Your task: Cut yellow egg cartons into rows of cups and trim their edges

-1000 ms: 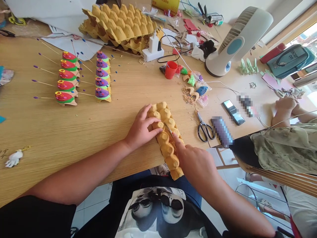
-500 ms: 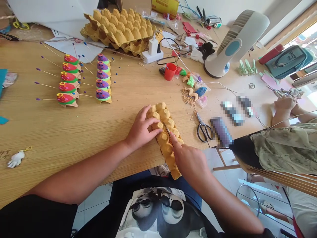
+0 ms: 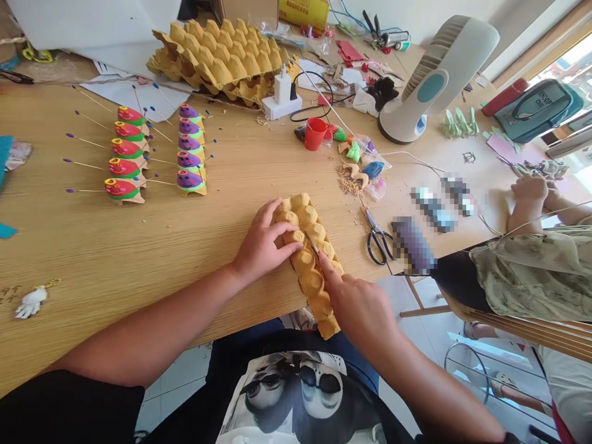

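Observation:
A yellow pulp egg-tray strip [image 3: 309,262] lies bumps-up at the table's front edge, its near end jutting over my lap. My left hand [image 3: 267,242] holds its left side, with the thumb and fingers around one of the bumps. In my right hand [image 3: 358,302] is a small knife [image 3: 312,243], index finger stretched along it. Its thin blade rests in the groove between the two rows of bumps; the handle is hidden in my fist. Black-handled scissors [image 3: 380,239] lie right of the strip.
Painted egg-cup figures with stick feelers [image 3: 124,165] stand in two rows at the left. Stacked egg trays [image 3: 222,55], a power strip [image 3: 282,106], a red cup [image 3: 315,134] and a white fan [image 3: 430,86] are behind. Another person's hands [image 3: 530,191] rest at the right.
My right hand and the knife have moved slightly towards me and to the right along the groove. The left hand keeps its place on the strip. The view has shifted a little.

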Action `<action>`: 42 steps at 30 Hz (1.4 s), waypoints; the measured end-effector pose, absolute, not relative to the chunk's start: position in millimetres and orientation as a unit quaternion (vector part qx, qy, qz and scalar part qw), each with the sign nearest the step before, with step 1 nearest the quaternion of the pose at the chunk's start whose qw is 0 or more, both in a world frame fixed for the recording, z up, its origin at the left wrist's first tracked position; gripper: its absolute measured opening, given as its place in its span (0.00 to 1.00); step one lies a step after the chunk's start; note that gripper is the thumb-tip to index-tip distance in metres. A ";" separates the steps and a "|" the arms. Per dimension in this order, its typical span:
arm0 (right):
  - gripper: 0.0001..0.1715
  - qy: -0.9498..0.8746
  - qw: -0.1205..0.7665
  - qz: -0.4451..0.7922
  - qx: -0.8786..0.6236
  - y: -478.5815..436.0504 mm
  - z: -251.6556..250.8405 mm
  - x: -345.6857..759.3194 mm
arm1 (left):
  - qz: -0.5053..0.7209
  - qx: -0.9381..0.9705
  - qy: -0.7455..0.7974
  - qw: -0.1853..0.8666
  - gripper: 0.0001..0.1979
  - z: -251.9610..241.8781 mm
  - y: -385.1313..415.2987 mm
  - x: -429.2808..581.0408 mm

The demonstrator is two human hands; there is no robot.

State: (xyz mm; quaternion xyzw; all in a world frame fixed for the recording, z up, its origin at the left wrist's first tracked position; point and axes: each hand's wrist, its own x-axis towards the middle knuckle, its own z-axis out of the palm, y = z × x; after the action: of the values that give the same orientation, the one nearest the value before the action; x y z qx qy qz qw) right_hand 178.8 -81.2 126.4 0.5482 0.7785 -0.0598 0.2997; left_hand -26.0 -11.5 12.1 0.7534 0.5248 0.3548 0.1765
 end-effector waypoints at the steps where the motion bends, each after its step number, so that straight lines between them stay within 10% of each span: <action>1: 0.48 0.778 0.304 -0.059 0.547 -81.7 127.2 179.6 | 0.353 0.753 0.527 0.177 0.12 12.6 -11.7 -25.7; 27: 0.49 0.783 0.303 -0.033 0.542 -93.1 132.6 186.4 | 0.366 0.750 0.524 0.167 0.13 9.5 -9.8 -26.7; 42: 0.30 0.762 0.071 -0.009 0.643 -75.5 138.5 239.9 | 0.370 0.751 0.518 0.177 0.13 6.9 -8.6 -26.6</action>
State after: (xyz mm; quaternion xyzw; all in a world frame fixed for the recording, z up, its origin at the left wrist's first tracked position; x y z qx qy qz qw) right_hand 239.9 -75.5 138.5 0.6434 0.7622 -0.0088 0.0707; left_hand -26.6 -8.6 6.9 0.7507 0.5184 0.3696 0.1766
